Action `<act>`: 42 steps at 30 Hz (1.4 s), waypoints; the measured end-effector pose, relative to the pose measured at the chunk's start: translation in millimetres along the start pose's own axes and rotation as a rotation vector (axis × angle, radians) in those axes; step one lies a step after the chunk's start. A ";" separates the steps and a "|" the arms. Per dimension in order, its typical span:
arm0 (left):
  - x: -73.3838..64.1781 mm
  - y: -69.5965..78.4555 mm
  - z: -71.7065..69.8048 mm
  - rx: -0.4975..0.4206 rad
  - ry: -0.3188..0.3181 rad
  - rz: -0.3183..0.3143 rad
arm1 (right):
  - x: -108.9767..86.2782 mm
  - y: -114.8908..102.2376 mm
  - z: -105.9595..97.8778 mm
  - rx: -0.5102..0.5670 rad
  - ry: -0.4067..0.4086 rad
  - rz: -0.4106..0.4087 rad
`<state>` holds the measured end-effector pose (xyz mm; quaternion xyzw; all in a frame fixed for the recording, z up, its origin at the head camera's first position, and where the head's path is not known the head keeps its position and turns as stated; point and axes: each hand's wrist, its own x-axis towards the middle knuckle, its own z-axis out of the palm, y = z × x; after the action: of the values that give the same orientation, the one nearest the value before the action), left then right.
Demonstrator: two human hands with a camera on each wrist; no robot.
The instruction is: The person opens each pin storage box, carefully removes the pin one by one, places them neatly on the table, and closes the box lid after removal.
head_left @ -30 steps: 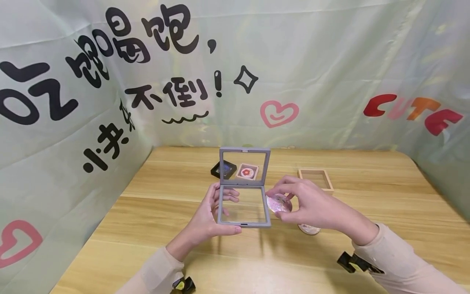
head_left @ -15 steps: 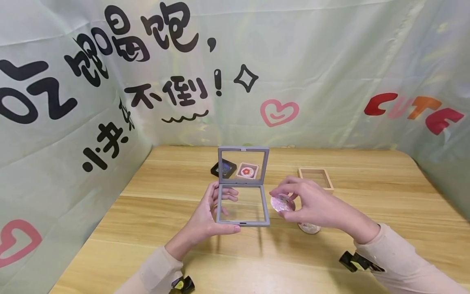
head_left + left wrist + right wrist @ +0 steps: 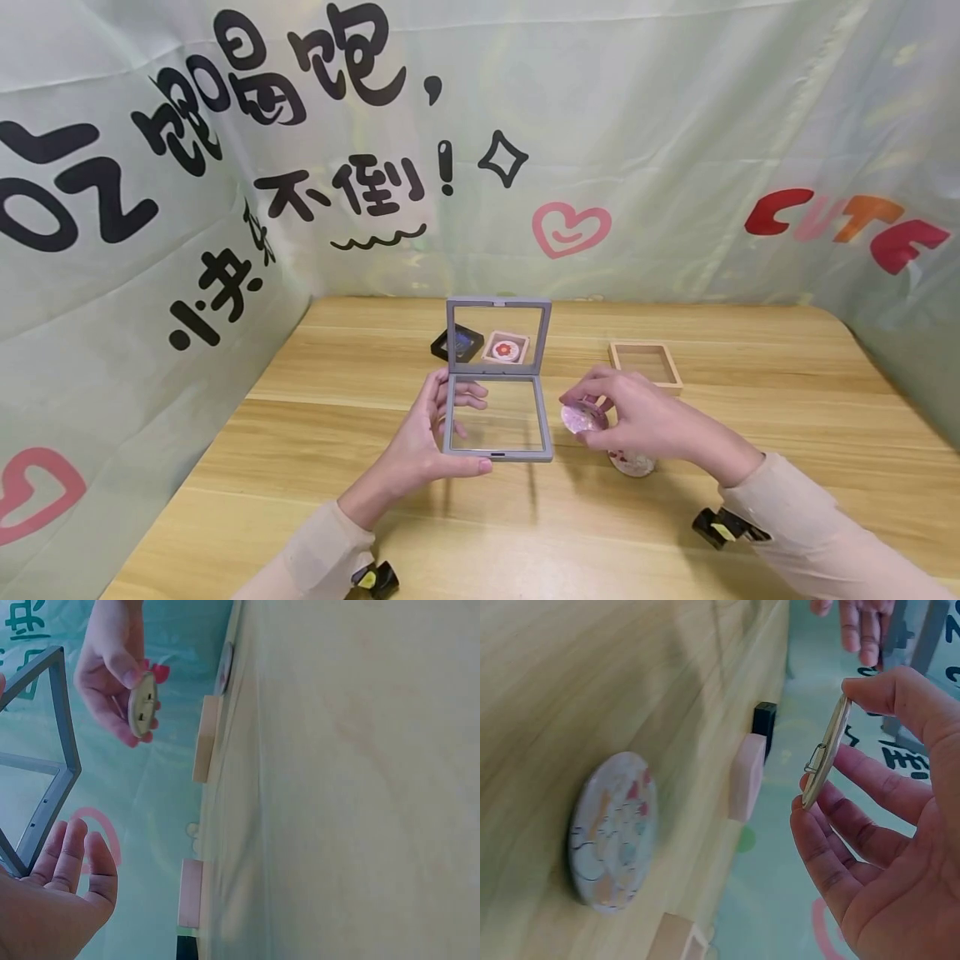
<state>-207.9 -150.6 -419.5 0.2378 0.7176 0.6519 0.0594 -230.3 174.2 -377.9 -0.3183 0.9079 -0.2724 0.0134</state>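
My left hand (image 3: 416,442) grips a grey hinged display frame (image 3: 498,456) with clear panes at its lower left corner, thumb along the front edge and fingers behind the pane. The frame is unfolded, its upper half standing up. To its right, apart from it, my right hand (image 3: 648,417) pinches a round, shiny pink pin badge (image 3: 580,417) by its rim. In the right wrist view the metal pin on the back of this badge (image 3: 829,754) shows. Below the right hand a second round badge (image 3: 615,832) with a coloured print lies on the table, partly hidden in the head view.
Behind the display frame stand a black frame (image 3: 468,343) and a small pink frame (image 3: 489,358) holding a red-flower badge. A light wooden-coloured frame (image 3: 677,385) lies behind my right hand. Printed cloth (image 3: 660,125) hangs around the wooden table (image 3: 300,475).
My right hand has drawn the badge a little to the right, away from the display frame's edge. The left hand and the frame have stayed almost still.
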 end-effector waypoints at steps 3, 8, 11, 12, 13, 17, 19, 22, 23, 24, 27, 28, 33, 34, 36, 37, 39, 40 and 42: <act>0.6 0.4 0.2 0.003 0.002 -0.006 | 0.6 3.8 2.9 0.017 -0.023 0.015; 2.2 1.4 0.6 0.007 -0.003 -0.008 | 2.1 8.3 9.1 0.056 -0.058 0.036; 3.2 1.4 0.7 0.009 -0.007 -0.007 | 2.3 11.2 13.3 0.086 -0.077 0.042; 3.4 1.3 0.7 0.009 -0.007 -0.006 | 2.2 12.3 14.8 0.094 -0.082 0.040; 3.5 1.3 0.8 0.009 -0.008 -0.004 | 2.0 13.2 16.2 0.098 -0.084 0.032; 3.8 1.5 1.0 0.010 -0.011 0.001 | 1.2 16.4 21.8 0.093 -0.087 0.010; 3.8 1.6 1.1 0.009 -0.013 0.000 | 0.7 17.2 23.9 0.078 -0.089 -0.003; 3.8 1.8 1.1 0.008 -0.013 0.000 | 0.3 17.9 26.0 0.058 -0.095 -0.023; 3.8 1.9 1.1 0.008 -0.012 -0.001 | 0.1 18.1 26.6 0.053 -0.097 -0.030; 3.8 2.0 1.1 0.008 -0.012 0.000 | -0.1 18.3 27.3 0.051 -0.099 -0.030; 3.8 2.4 1.2 0.009 -0.013 0.000 | -0.6 18.8 29.8 0.047 -0.098 -0.030; 3.8 2.4 1.2 0.008 -0.013 -0.001 | -0.6 19.0 30.7 0.046 -0.099 -0.031; 3.9 2.1 1.5 0.003 -0.010 -0.006 | 1.2 19.5 33.9 0.028 -0.107 -0.029; 3.9 2.1 1.6 0.002 -0.010 -0.005 | 1.6 19.5 34.4 0.022 -0.107 -0.027; 4.1 1.9 1.7 0.004 -0.010 -0.004 | 2.3 19.1 35.1 0.019 -0.109 -0.024; 4.1 1.9 1.8 0.004 -0.011 -0.004 | 2.5 18.9 35.5 0.020 -0.110 -0.023; 4.2 1.7 1.8 0.004 -0.012 -0.003 | 2.6 18.6 36.3 0.020 -0.111 -0.021; 4.2 1.7 1.9 0.003 -0.012 -0.002 | 2.5 18.5 36.6 0.021 -0.112 -0.021; 4.2 1.5 1.9 0.002 -0.012 -0.001 | 2.4 18.6 37.4 0.022 -0.113 -0.022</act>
<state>-210.5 -147.1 -417.4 0.2415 0.7179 0.6498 0.0637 -235.4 166.6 -418.8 -0.3430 0.8991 -0.2640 0.0649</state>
